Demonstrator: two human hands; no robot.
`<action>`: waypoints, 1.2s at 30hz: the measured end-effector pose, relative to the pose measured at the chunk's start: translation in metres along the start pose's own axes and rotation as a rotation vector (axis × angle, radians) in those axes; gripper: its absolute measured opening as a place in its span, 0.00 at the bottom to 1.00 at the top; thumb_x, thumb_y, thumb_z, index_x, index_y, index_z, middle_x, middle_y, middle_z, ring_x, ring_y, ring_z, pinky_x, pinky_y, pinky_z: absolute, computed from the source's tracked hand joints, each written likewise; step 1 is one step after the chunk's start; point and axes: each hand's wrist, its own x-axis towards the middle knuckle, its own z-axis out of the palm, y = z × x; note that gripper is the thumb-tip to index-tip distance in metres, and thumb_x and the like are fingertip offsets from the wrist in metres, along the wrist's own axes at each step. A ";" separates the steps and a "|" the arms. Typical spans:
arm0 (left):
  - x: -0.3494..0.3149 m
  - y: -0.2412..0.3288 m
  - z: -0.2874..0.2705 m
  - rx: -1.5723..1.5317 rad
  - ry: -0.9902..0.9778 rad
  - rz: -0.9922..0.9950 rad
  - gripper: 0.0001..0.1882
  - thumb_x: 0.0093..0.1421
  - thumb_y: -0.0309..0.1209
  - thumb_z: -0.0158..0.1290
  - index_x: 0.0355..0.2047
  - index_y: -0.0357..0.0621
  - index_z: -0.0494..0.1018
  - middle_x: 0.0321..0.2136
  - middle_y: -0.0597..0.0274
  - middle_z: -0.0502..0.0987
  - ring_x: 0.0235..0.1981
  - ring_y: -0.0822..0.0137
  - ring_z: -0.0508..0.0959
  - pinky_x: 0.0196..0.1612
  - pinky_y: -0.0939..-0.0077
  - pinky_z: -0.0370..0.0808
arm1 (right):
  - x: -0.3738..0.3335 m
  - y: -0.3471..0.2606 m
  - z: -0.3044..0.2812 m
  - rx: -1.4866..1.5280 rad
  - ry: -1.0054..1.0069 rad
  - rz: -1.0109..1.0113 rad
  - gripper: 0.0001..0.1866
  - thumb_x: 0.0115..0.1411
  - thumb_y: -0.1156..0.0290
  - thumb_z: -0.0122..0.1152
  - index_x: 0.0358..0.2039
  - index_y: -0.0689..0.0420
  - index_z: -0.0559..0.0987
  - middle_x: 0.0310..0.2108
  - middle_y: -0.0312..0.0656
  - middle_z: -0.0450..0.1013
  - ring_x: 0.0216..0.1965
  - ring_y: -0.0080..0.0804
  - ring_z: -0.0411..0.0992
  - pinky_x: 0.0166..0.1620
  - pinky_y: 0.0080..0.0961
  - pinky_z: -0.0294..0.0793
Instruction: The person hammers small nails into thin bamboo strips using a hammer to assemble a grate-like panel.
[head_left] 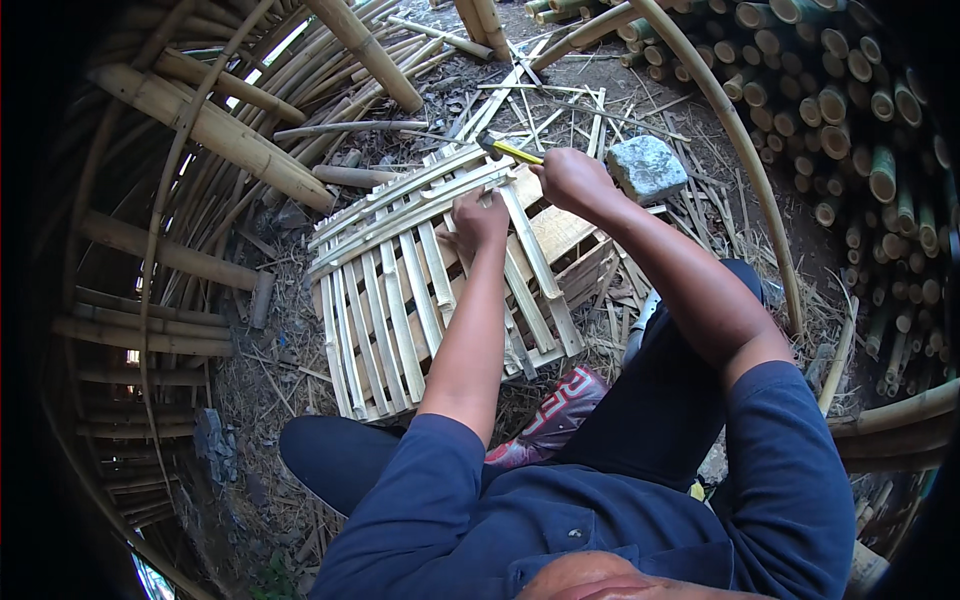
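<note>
Right hand [577, 183] closed around a yellow-handled hammer [518, 152], left hand [480, 218] curled against the slatted panel [400, 320] at frame centre; I can't tell whether it pinches anything. From my remote seat I judge the slats [436, 275] and crosspieces [375, 240] mostly laid, but can't see how much fastening is left.

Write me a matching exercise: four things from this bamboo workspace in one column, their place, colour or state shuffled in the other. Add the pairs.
Things:
1. Hammer
2. Stone block
3. Cut bamboo poles
4. Slatted frame

Places, colours, states:
A. Stacked at the picture's upper right
B. Beneath the left grip
C. Held in the right grip
D. Pale grey and chunky

Pairs: 1-C, 2-D, 3-A, 4-B
</note>
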 end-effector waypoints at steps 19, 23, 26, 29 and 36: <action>-0.002 0.026 0.007 0.092 -0.015 -0.227 0.16 0.60 0.54 0.60 0.46 0.72 0.85 0.52 0.72 0.75 0.62 0.67 0.71 0.73 0.31 0.25 | -0.003 0.011 -0.010 0.044 0.079 -0.043 0.25 0.71 0.55 0.55 0.30 0.68 0.81 0.29 0.62 0.78 0.34 0.62 0.79 0.38 0.53 0.77; 0.003 0.023 0.011 0.062 0.030 -0.242 0.12 0.57 0.52 0.63 0.40 0.72 0.86 0.52 0.74 0.75 0.62 0.66 0.69 0.73 0.31 0.25 | -0.011 -0.002 -0.025 0.022 0.001 0.020 0.19 0.70 0.59 0.57 0.36 0.64 0.84 0.34 0.56 0.81 0.40 0.55 0.81 0.44 0.48 0.78; 0.005 0.013 0.020 0.042 0.145 -0.199 0.09 0.54 0.49 0.67 0.35 0.73 0.87 0.53 0.77 0.74 0.63 0.65 0.66 0.72 0.29 0.25 | -0.010 -0.006 -0.026 0.030 -0.028 0.031 0.19 0.70 0.59 0.57 0.37 0.64 0.84 0.34 0.56 0.81 0.40 0.55 0.81 0.44 0.48 0.78; 0.006 0.013 0.025 0.040 0.159 -0.165 0.08 0.54 0.49 0.67 0.34 0.72 0.87 0.55 0.77 0.72 0.64 0.65 0.65 0.71 0.27 0.26 | -0.009 -0.003 -0.025 0.043 -0.024 0.041 0.18 0.70 0.60 0.57 0.38 0.64 0.84 0.35 0.56 0.81 0.40 0.55 0.81 0.45 0.48 0.78; 0.015 0.002 0.024 0.064 0.038 -0.103 0.07 0.54 0.48 0.68 0.34 0.72 0.87 0.56 0.80 0.72 0.66 0.64 0.63 0.69 0.21 0.27 | -0.002 0.010 -0.007 0.057 0.019 -0.009 0.24 0.71 0.55 0.55 0.34 0.66 0.83 0.31 0.59 0.80 0.36 0.57 0.80 0.40 0.51 0.78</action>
